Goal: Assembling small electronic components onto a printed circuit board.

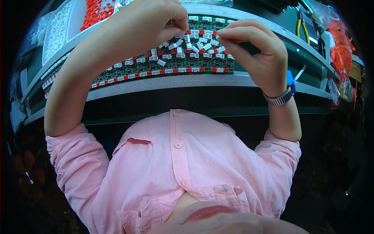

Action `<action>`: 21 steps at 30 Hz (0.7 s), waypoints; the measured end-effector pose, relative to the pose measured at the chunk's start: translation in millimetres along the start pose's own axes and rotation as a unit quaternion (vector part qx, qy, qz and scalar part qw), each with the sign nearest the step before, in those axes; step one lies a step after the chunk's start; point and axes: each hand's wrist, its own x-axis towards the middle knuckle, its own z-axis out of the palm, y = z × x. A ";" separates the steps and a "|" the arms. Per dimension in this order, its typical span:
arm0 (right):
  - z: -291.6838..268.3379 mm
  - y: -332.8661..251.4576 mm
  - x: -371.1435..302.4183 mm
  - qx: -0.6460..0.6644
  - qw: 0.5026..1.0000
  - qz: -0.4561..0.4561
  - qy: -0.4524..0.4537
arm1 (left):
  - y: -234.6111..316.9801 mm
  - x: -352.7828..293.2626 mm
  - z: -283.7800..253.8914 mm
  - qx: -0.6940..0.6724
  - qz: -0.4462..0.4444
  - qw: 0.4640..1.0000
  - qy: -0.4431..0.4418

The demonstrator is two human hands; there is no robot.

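Long rows of green circuit boards (230, 66) carry white and red plastic connectors along their edges. Loose white connectors (173, 46) lie scattered on top of the boards between my hands. My left hand (161, 21) reaches over the far rows, thumb and fingers pinched together beside a red connector (188, 32). To its right, my right hand (259, 43) bends inward with thumb and forefinger closed at the right end of the same row. Whatever either pinch holds is too small or hidden to make out. A metal-banded watch (278, 98) circles my right wrist.
Metal rails (187, 81) border the boards at front and back. A tray (67, 29) at far left holds piles of white connectors (57, 33) and red connectors (95, 13). Yellow-handled pliers (302, 29) lie at far right, near a red-orange plastic bag (341, 46).
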 end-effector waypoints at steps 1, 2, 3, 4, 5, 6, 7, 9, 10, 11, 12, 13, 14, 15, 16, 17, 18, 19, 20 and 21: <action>-3.2 2.5 0.8 -0.003 1.000 -0.016 -0.001 | -3.3 -1.2 1.6 0.000 0.033 0.999 0.015; -5.3 3.5 1.4 -0.006 0.999 -0.032 -0.002 | -5.4 -2.0 3.1 0.000 0.067 0.997 0.031; -6.3 3.6 2.0 -0.006 0.999 -0.032 -0.002 | -6.6 -2.9 4.5 0.000 0.067 0.997 0.031; -7.2 3.4 2.6 0.000 1.000 -0.017 -0.003 | -7.6 -3.6 6.0 -0.005 0.060 0.998 0.037; -8.0 3.1 3.2 0.006 1.000 -0.002 -0.005 | -8.5 -4.2 7.4 -0.009 0.053 0.998 0.042; -8.8 2.8 3.8 0.012 1.000 0.013 -0.006 | -9.0 -4.7 8.3 -0.013 0.046 0.998 0.048; -9.4 2.7 4.3 0.018 0.999 0.028 -0.008 | -9.1 -5.1 8.4 -0.017 0.039 0.998 0.054; -9.5 3.8 4.4 0.015 0.999 0.028 -0.013 | -6.6 -4.5 6.7 -0.014 0.029 0.998 0.046; -9.4 4.7 4.8 0.013 0.999 0.027 -0.018 | -4.4 -3.7 4.8 -0.009 0.019 0.999 0.037; -9.1 5.2 5.1 0.011 0.999 0.026 -0.022 | -2.4 -3.3 3.2 -0.005 0.008 1.000 0.029; -8.8 5.2 5.3 0.009 0.999 0.025 -0.027 | -1.5 -3.8 2.4 0.000 -0.002 1.000 0.020; -8.8 5.0 5.1 0.008 0.999 0.025 -0.027 | -1.2 -4.0 2.5 -0.001 -0.002 1.000 0.020; -8.8 4.5 4.8 0.009 0.999 0.030 -0.026 | -1.0 -4.3 2.6 -0.004 -0.004 1.000 0.020; -8.8 4.1 4.4 0.009 0.999 0.035 -0.026 | -0.8 -4.5 2.6 -0.007 -0.007 1.000 0.020; -8.8 3.9 4.1 0.009 0.999 0.040 -0.025 | -0.7 -4.6 2.7 -0.010 -0.009 1.000 0.019; -8.7 3.8 3.9 0.010 0.999 0.044 -0.024 | -0.8 -4.4 2.7 -0.013 -0.012 1.000 0.019; -8.6 4.1 4.0 0.010 0.999 0.044 -0.025 | -1.4 -4.5 3.0 -0.013 -0.012 1.000 0.019; -8.8 4.6 4.1 0.010 0.999 0.043 -0.027 | -3.0 -4.2 3.8 -0.014 -0.004 1.000 0.022; -9.0 5.4 4.1 0.009 0.999 0.043 -0.029 | -4.9 -3.7 4.7 -0.015 0.005 1.000 0.024; -9.3 6.1 4.2 0.009 0.999 0.042 -0.032 | -6.6 -3.2 5.5 -0.016 0.013 0.999 0.027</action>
